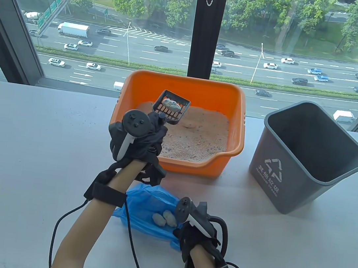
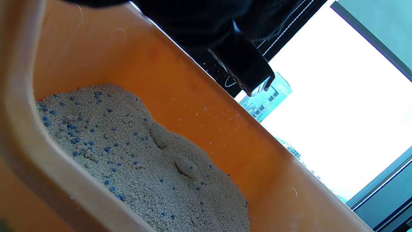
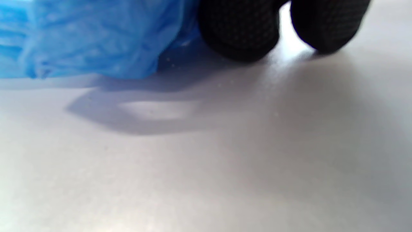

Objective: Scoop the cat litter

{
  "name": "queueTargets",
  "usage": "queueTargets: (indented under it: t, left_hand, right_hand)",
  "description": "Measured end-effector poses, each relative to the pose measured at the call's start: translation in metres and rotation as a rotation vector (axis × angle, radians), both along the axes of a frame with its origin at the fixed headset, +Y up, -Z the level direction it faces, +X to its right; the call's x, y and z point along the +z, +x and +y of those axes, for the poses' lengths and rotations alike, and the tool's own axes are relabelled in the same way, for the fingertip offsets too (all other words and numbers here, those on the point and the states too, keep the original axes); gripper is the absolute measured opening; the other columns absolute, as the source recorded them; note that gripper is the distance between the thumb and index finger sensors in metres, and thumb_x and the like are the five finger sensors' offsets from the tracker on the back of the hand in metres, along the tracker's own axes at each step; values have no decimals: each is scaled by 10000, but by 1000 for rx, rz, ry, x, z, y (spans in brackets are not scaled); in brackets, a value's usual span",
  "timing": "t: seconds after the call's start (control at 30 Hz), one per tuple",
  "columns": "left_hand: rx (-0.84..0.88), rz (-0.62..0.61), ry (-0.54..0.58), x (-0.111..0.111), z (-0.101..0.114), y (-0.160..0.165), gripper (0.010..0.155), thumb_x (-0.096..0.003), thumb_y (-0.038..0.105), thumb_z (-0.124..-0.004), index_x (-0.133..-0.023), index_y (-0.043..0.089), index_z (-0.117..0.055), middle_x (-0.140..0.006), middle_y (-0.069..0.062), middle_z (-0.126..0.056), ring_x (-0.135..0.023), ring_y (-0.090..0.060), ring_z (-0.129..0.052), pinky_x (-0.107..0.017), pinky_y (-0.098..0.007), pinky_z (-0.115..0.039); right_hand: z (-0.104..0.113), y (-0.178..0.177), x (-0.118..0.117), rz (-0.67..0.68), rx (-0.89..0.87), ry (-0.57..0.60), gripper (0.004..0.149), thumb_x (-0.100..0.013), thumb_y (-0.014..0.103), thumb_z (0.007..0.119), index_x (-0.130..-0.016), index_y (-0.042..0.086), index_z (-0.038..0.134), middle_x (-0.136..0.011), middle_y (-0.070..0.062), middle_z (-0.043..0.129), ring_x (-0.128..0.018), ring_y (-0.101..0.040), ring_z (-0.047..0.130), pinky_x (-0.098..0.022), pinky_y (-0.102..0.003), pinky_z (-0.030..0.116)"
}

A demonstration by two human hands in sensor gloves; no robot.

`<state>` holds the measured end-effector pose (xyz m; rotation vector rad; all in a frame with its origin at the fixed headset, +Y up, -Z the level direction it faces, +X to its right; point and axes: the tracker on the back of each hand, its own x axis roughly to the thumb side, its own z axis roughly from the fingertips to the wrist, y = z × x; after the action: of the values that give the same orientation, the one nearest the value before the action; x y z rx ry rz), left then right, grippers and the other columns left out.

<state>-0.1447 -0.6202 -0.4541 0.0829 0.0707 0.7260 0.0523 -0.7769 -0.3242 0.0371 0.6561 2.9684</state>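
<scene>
Here, scoop point(image 1: 170, 107) gripped in left hand point(image 1: 138, 138).

Left hand point(image 1: 138, 138) is mostly buried under its tracker in the table view, so the scoop point(image 1: 170, 107) handle disappears into the glove and the grip itself can't be made out. Right hand point(image 1: 197, 229): fingers hidden behind the tracker and the bag point(image 1: 145, 207), can't tell if it's pinching the plastic. Right wrist view is blurry, two fingertips point(image 3: 239, 30) cut off at 12 o'clock. Left wrist view chops the box point(image 2: 154, 74) at every edge. Bin point(image 1: 308, 159) lettering is too small to read.
</scene>
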Motion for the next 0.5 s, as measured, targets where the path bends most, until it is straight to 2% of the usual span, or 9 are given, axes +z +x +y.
queueTargets:
  t: [0.07,0.13,0.17,0.23,0.3,0.5]
  left_hand:
    - [-32,-20,-81,-1,1,-2,643,-545,398,-700,-1079,135,-456,-714,-33,-852,-246,-32,-896,-271,-266,-810]
    - [83,33,-29,-1,-2,-6,645,-541,386,-710,-1076,125,-461,-708,-47,-855,-237,-48,-897,-262,-280,-808]
    - [114,52,-41,-3,-3,-8,646,-538,375,-719,-1073,115,-468,-702,-60,-858,-230,-60,-898,-255,-291,-806]
    - [19,0,-110,-3,-3,-7,645,-543,381,-710,-1075,116,-459,-708,-54,-854,-235,-51,-896,-260,-283,-806]
    - [-43,-15,-102,1,-3,-6,644,-542,386,-709,-1077,123,-463,-708,-47,-856,-237,-47,-897,-263,-279,-808]
    - [-6,-26,-113,6,1,-10,643,-541,379,-713,-1075,117,-467,-706,-55,-858,-235,-53,-898,-261,-284,-807]
  right_hand:
    - [0,0,0,0,0,0,733,-365,424,802,-968,195,452,-723,-146,691,-375,-98,843,-342,-389,760]
    - [0,0,0,0,1,1,733,-366,425,802,-968,196,452,-723,-144,691,-375,-98,843,-341,-388,761]
    - [0,0,0,1,0,1,733,-366,425,802,-968,195,452,-723,-146,691,-375,-98,843,-342,-389,760]
    - [0,0,0,0,0,0,734,-365,424,803,-968,195,451,-723,-146,691,-375,-99,843,-342,-389,760]
    - [0,0,0,0,0,0,733,-366,424,803,-968,195,452,-722,-146,692,-375,-99,843,-342,-389,760]
    - [0,0,0,0,0,0,733,-366,424,802,-968,195,451,-723,-146,691,-375,-99,843,-342,-389,760]
